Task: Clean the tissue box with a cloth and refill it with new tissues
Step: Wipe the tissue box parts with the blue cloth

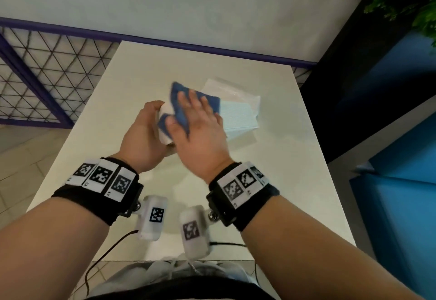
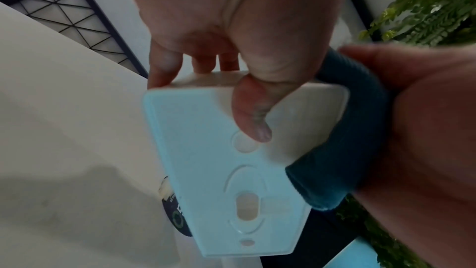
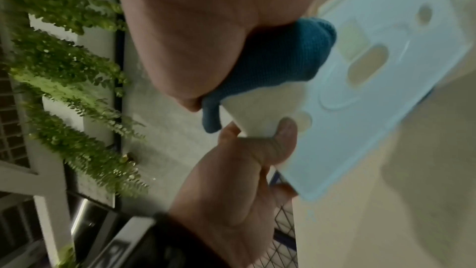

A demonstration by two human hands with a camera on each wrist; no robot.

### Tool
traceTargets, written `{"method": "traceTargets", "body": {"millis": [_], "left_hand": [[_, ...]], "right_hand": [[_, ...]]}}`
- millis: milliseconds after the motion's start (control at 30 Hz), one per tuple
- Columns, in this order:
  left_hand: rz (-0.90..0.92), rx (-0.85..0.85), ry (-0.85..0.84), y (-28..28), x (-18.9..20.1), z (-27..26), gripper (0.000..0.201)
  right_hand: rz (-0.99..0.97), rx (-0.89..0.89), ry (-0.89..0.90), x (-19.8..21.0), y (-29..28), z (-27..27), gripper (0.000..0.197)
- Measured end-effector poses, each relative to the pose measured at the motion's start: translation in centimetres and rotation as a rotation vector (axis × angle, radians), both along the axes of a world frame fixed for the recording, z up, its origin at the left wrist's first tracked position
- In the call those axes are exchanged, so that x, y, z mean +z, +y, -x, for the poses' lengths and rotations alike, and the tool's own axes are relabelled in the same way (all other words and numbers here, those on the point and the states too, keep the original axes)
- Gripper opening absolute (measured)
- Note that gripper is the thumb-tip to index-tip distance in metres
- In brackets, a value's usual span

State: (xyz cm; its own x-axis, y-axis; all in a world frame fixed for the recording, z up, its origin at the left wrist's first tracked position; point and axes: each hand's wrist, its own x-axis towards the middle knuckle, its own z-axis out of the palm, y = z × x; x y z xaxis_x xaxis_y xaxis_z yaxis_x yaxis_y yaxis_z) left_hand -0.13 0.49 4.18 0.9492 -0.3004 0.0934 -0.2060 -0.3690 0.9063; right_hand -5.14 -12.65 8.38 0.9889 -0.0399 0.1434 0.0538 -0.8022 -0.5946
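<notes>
Hands: both are raised over the middle of the tabletop (image 1: 295,181), working on one object.
Left hand (image 1: 144,139): curled round the near end of the tissue box (image 2: 221,166), thumb (image 2: 251,113) laid across its pale underside, fingers wrapped over the far edge.
Tissue box: a light blue-white plastic case held off the tabletop between the hands, its slotted face turned to the wrist cameras.
Blue cloth (image 1: 180,108): spread over the upper side of the box, one fold hanging past its edge.
Right hand (image 1: 198,129): fingers nearly straight, palm pressing the cloth flat against the box.
Tissue pack (image 1: 240,113): a pale stack in clear wrapping lying on the tabletop just beyond the right hand.
</notes>
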Motion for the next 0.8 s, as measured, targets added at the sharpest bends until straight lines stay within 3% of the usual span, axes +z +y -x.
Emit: {"method": "traceTargets", "body": {"millis": [100,167,300,367,467,533,633,700,800], "left_hand": [[0.025,-0.009,-0.001,0.0,0.7,0.0,0.075],[0.086,-0.010,0.050,0.8,1.0,0.1,0.080],[0.179,-0.052,0.154,2.4,0.6,0.1,0.078],[0.217,-0.084,0.180,3.0,0.7,0.0,0.080],[0.299,-0.121,0.218,3.8,0.8,-0.7,0.082],[0.383,-0.141,0.240,4.2,0.7,-1.1,0.081],[0.472,-0.154,0.322,4.3,0.3,-1.4,0.080],[0.431,-0.143,0.381,4.4,0.0,-1.4,0.085],[0.048,0.012,0.285,4.4,0.3,-1.6,0.108]], "right_hand": [[-0.027,0.047,-0.087,0.3,-1.6,0.0,0.053],[-0.100,-0.063,-0.088,-1.4,-5.7,-1.5,0.051],[-0.238,-0.354,0.173,-3.0,-12.1,-2.4,0.052],[-0.468,-0.473,0.215,-2.8,-13.5,-1.7,0.047],[-0.934,-0.293,0.204,-2.9,-15.1,-0.4,0.063],[-1.101,-0.134,0.193,-2.5,-15.5,0.1,0.075],[-1.023,-0.034,0.198,-1.0,-15.8,-0.1,0.093],[-0.899,-0.027,0.191,0.4,-15.9,-0.3,0.086],[-0.547,-0.033,0.112,2.7,-15.8,-0.6,0.077]]}}
